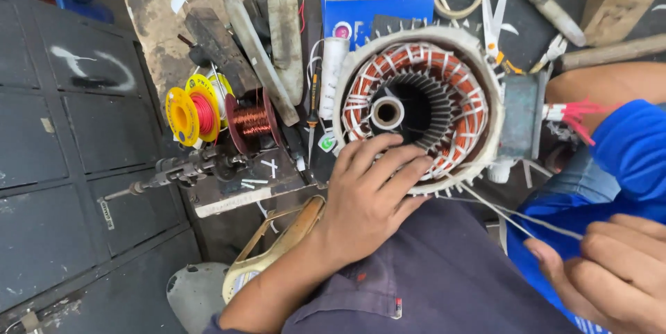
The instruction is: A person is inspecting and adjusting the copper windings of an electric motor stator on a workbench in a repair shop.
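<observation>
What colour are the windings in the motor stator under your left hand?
Copper-orange windings with white ties, in the stator that the left hand rests on; seen in the head view.

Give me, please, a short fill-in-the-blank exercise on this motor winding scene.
1. The left hand rests on the rim of the motor ____.
2. The right hand pulls a thin white ____.
3. The windings are ____-coloured wire.
4. Beside the yellow spool stands a spool of ____ wire.

Missing: stator; cord; copper; copper

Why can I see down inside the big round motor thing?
The motor stator lies open end up, uncovered: its copper windings and hollow middle show.
</observation>
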